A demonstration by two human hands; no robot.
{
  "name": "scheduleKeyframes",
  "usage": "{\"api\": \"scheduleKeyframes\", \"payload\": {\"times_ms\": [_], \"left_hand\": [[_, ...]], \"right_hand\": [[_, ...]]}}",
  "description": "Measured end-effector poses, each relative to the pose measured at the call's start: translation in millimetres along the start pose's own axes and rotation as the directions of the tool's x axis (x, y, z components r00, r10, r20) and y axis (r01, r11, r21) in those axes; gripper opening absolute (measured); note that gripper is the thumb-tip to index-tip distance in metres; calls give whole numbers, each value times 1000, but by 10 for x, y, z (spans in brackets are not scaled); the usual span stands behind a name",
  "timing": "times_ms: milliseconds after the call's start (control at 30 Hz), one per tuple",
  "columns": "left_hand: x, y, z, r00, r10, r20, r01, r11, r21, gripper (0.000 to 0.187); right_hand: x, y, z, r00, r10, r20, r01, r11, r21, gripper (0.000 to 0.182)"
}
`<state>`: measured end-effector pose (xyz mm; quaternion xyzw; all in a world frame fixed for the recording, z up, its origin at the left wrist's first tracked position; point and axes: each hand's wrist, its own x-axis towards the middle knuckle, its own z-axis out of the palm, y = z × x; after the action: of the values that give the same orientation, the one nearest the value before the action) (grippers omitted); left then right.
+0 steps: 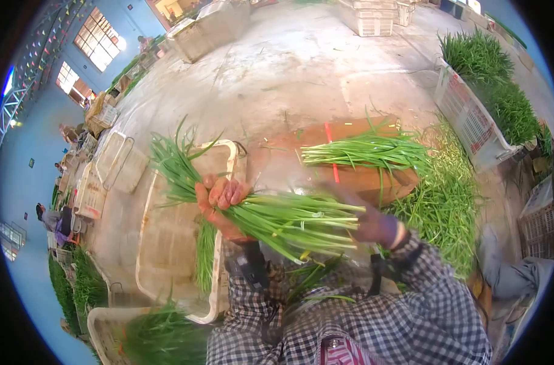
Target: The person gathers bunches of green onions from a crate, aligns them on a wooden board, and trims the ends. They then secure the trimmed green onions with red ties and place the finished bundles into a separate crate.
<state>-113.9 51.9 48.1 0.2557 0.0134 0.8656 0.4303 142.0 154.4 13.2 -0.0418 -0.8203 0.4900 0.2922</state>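
Note:
My left hand (221,201) is closed around a bunch of green stalks (289,222), leafy tops to the left and pale cut ends to the right. Beside those pale ends is my right hand (374,222), blurred by motion, so its fingers cannot be made out. Beyond the hands, a second bunch (362,152) lies across a brown board (399,182), over a red strip (329,135). Loose green leaves and trimmings (441,213) are heaped to the right of the board.
A shallow whitish crate (173,243) with some stalks stands at the left, another (100,313) below it. At the right is a white crate (466,115) full of greens. A person's grey-clad leg (514,271) shows at the lower right. More people are far left.

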Motion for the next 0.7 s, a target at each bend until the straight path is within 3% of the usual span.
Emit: {"api": "scheduleKeyframes", "payload": {"times_ms": [67, 100, 167, 200, 233, 267, 300, 333, 367, 400, 433, 467, 500, 533, 633, 700], "left_hand": [[33, 118, -95, 999, 50, -8, -50, 998, -36, 27], [35, 164, -133, 997, 81, -14, -82, 995, -52, 27], [-24, 140, -30, 991, 97, -89, -104, 992, -73, 26], [-46, 143, 4, 987, 102, -128, -113, 990, -85, 25], [-49, 229, -91, 953, 169, -250, -180, 983, -21, 26], [-39, 361, -256, 902, 238, -361, -237, 970, 48, 27], [-28, 432, -306, 897, 246, -366, -246, 968, 47, 28], [-18, 504, -356, 892, 255, -372, -256, 966, 47, 29], [-3, 532, -353, 941, 195, -277, -209, 978, -22, 30], [4, 532, -346, 977, 133, -168, -149, 985, -86, 32], [-2, 520, -384, 962, 208, -174, -206, 978, 29, 32], [-4, 511, -409, 955, 177, -239, -164, 984, 73, 31], [-8, 487, -426, 942, 144, -304, -115, 987, 113, 30], [-8, 448, -420, 923, 114, -369, -62, 987, 149, 30], [0, 174, -307, 848, 252, -467, -126, 950, 285, 27], [5, -100, -130, 770, 421, -480, -234, 885, 402, 25]], "right_hand": [[45, -117, 72, 924, 352, 151, -382, 882, 276, 54], [48, -196, 58, 795, 561, 231, -604, 765, 222, 49], [-59, -147, 110, 762, 605, 231, -629, 776, 45, 34], [-227, 58, 110, 923, 347, 165, -329, 936, -124, 27], [-437, 342, 85, 988, 40, 147, 6, 953, -302, 21], [-581, 312, -20, 982, 146, 118, -116, 966, -230, 18], [-727, 281, -124, 965, 249, 87, -234, 960, -153, 16], [-830, 263, -275, 818, 507, 272, -483, 862, -153, 17], [-931, 246, -428, 572, 703, 424, -667, 699, -259, 19], [-1104, 588, -584, 351, 736, 578, -407, 676, -614, 25], [-1134, 549, -554, 469, 732, 494, -480, 681, -553, 44], [-1157, 511, -527, 576, 713, 400, -534, 699, -476, 66], [-1126, 498, -482, 752, 612, 244, -474, 760, -445, 79], [-865, 432, -364, 849, 497, 183, -437, 852, -286, 82], [-71, 120, -113, 966, 236, 109, -234, 972, -27, 114], [307, 53, 163, 993, 81, 91, -90, 991, 101, 102]]}}
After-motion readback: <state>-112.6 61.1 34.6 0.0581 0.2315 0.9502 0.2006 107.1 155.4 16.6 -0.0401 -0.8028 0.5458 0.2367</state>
